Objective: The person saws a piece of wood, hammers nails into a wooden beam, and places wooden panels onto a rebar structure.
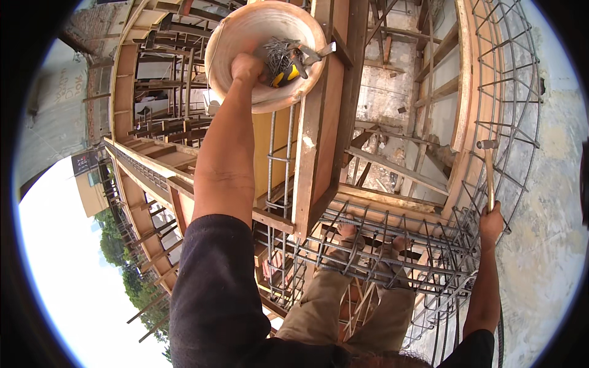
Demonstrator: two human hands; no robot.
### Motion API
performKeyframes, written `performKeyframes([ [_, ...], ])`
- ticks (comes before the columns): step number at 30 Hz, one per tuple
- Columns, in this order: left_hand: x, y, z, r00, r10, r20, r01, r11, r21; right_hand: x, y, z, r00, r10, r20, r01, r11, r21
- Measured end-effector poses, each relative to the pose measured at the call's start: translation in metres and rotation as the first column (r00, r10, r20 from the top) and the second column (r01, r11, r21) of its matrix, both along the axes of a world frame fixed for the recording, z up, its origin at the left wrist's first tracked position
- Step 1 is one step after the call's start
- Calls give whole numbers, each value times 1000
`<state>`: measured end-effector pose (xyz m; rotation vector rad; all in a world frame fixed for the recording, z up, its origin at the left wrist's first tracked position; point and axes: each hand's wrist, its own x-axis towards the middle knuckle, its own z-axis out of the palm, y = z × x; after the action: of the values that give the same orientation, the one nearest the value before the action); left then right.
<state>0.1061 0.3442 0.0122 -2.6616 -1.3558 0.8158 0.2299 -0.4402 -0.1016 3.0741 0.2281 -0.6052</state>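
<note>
- The left hand (pixel 247 66) holds the rim of a round, shallow, pale wooden bowl (pixel 245 30), its grip closed on it, up high.
- A pile of grey metal nails (pixel 277 55) and a yellow and black tool (pixel 288 70) lie in the bowl.
- The right hand (pixel 491 222) has its grip closed around a wooden-handled hammer (pixel 489 165), head up.
- Grey steel bar cage (pixel 392 251) sits under the bare feet (pixel 346 232).

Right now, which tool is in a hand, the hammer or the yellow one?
The hammer. The right hand grips its wooden handle, head up. The yellow-and-black tool just lies in the bowl among nails, which the left hand holds.
</note>
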Motion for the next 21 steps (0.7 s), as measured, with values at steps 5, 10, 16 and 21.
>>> performKeyframes([
  [5, -2, 7, -20, 972, -211, -107, 219, 973, 69, -1, -4, -4, 1000, 0, 3, 0, 1000, 14],
  [10, 10, -14, -55, 801, -454, -389, 513, 856, 57, 4, -11, 13, 1000, -10, 19, 11, 1000, -23],
  [16, -23, 82, -59, 784, 454, 424, -424, 890, -168, -10, 16, -1, 1000, -20, -9, 21, 994, 106],
  [21, -13, 38, -95, 456, 660, 597, -464, 749, -474, 1, 5, 19, 997, -61, -37, 62, 998, 11],
])
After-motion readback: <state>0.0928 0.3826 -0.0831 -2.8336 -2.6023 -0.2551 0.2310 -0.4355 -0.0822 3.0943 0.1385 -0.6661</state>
